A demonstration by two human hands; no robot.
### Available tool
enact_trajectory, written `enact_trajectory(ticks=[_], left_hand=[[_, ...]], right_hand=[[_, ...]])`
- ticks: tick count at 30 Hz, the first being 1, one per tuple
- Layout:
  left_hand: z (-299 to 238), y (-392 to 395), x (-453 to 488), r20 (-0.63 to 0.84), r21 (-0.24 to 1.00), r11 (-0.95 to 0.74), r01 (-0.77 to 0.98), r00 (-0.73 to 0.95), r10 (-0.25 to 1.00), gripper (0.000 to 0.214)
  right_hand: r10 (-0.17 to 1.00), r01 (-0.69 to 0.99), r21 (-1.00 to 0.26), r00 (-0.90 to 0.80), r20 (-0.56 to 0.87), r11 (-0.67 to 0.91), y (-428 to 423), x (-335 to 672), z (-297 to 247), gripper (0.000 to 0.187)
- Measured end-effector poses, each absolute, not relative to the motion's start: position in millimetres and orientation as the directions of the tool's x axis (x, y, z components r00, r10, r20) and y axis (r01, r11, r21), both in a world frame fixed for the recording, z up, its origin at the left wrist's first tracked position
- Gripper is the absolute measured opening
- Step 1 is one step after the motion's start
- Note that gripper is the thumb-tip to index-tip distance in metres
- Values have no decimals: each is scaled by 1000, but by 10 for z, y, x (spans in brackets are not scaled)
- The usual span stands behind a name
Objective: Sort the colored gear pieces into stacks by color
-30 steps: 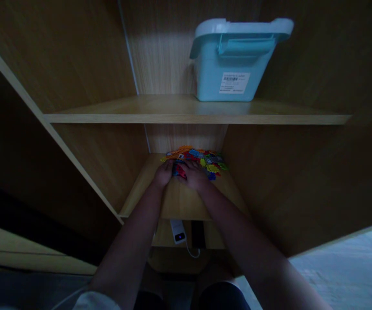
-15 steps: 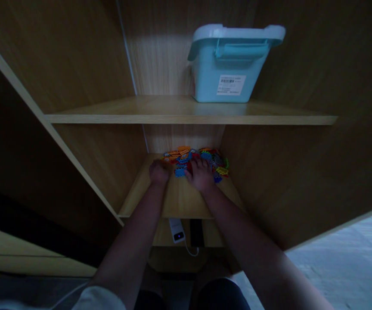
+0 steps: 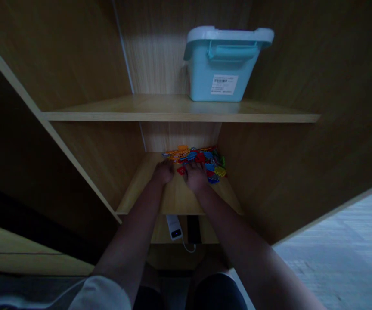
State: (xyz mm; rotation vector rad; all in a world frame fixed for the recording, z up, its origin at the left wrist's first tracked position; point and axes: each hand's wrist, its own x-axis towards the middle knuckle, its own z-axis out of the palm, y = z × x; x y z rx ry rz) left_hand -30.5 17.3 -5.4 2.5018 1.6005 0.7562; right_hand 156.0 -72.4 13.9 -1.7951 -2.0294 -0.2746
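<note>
A loose pile of small flat toothed plastic pieces [image 3: 200, 157] in orange, blue, red, green and yellow lies at the back of the lower shelf [image 3: 179, 200]. At its left front edge is my left hand [image 3: 164, 171], with its fingers curled closed. What it holds, if anything, is hidden. My right hand [image 3: 195, 176] rests on the front of the pile, fingers apart and pointing to the back. Beside its thumb lies a red piece [image 3: 181, 170]. A yellow piece [image 3: 220, 171] sits to the right of this hand.
A light blue lidded storage box [image 3: 221, 71] stands on the upper shelf [image 3: 160, 103], above my hands. Under the lower shelf lie a white device [image 3: 173, 226] with a cable and a black flat object [image 3: 193, 229]. Wooden side walls [image 3: 263, 172] enclose the space.
My right hand has drawn slightly toward me, and a red piece now shows by its thumb where a blue one lay. My left hand has moved slightly right. The view has shifted a little.
</note>
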Motion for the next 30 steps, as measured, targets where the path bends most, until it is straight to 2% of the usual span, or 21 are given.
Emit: enact_trajectory(ticks=[4,9,11,14,16,18,21,24,30], left_hand=[[-45,87,-316,390,355,-403,844,258,884,43],[-44,-96,-356,416,375,-347,860,179,892,37],[-48,-177,-376,421,364,-384,849,218,881,29],[-62,-285,-403,420,363,-438,823,275,865,22],[-69,-342,-417,416,389,-452,803,285,864,21],[-66,-385,-425,412,421,-462,780,290,864,22],[-42,-424,-430,413,438,-479,761,303,859,24],[-18,-437,-430,414,431,-487,760,313,855,23],[-7,-433,-428,409,422,-481,769,312,857,23]], right_hand=[[881,989,-140,19,472,54,-733,1587,148,50],[861,993,-112,28,508,34,-744,1566,147,48],[861,993,-44,-69,504,106,-765,1537,165,43],[842,950,79,-305,444,302,-842,1492,195,41],[832,924,106,-378,406,368,-917,1481,206,42],[855,941,72,-330,400,330,-993,1495,207,44],[892,989,-44,-108,439,141,-1069,1546,186,44],[873,992,-125,72,482,-12,-1081,1596,143,47],[852,981,-177,163,498,-85,-1031,1617,64,51]])
